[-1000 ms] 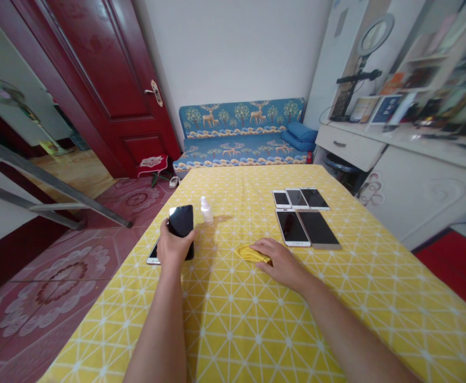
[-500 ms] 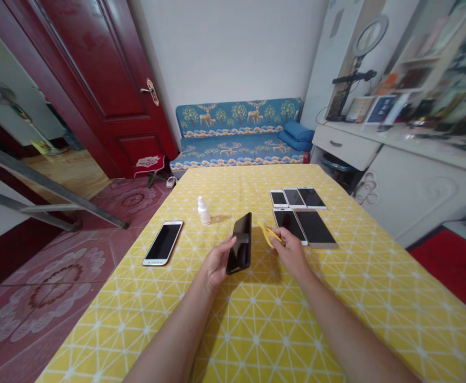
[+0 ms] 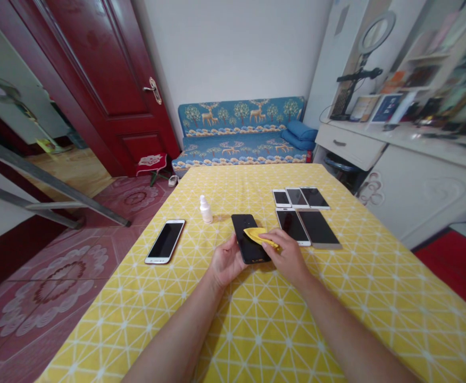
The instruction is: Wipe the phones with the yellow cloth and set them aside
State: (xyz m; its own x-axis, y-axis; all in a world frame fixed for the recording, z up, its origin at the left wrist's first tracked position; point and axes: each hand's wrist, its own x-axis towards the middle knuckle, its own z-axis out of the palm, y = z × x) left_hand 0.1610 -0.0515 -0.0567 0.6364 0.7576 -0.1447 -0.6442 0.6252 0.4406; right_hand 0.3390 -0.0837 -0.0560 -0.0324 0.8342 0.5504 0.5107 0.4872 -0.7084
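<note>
A black smartphone [image 3: 249, 251] is held above the table by my left hand [image 3: 228, 260], which grips its left edge with the fingers partly hidden underneath. My right hand [image 3: 286, 254] pinches a folded yellow cloth [image 3: 257, 234], and the cloth lies against the phone's dark face. To the left, a white-framed phone [image 3: 165, 242] rests flat on the tablecloth. A small white bottle [image 3: 206, 210] stands upright beyond my left hand.
Several phones lie in two rows at the right, among them a gold-edged one [image 3: 318, 229] and a small white one [image 3: 281, 198]. A yellow patterned tablecloth [image 3: 233, 340] covers the table. Past its far edge is a blue sofa [image 3: 241, 143].
The black phone has turned from a steep tilt to a flatter one, face up. My right hand has moved left, bringing the yellow cloth onto the phone.
</note>
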